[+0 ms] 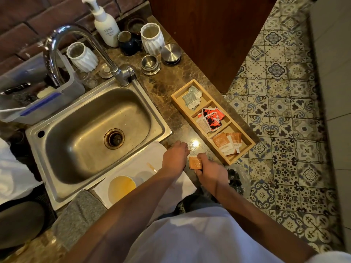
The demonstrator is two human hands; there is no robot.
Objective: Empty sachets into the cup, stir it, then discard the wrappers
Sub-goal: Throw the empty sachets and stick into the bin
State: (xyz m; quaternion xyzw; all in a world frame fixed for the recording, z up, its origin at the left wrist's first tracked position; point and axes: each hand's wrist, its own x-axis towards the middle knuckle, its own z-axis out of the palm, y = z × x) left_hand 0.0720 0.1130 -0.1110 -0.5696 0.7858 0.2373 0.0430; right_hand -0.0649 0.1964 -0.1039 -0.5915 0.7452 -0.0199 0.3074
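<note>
I have both hands low over the bench edge. My right hand (209, 168) is clamped on an orange sachet (195, 163), thumb across its right side; my left hand (175, 157) sits just beside it with fingers curled at the sachet's left edge, though I cannot tell whether it grips the corner or only touches it. I judge this is the tear before pouring.

The worry is position: the sachet is held over the marbled bench, well apart from the cup (122, 186), which stands near me on a white cloth (133, 164) with yellowish liquid in it. Tearing here could scatter powder on the bench. My left forearm also passes close above the cup and the wooden stirrer (151, 167) lying on the cloth, so a careless swing back could knock either. The wooden tray (176, 99) of spare sachets sits just right of my hands.
</note>
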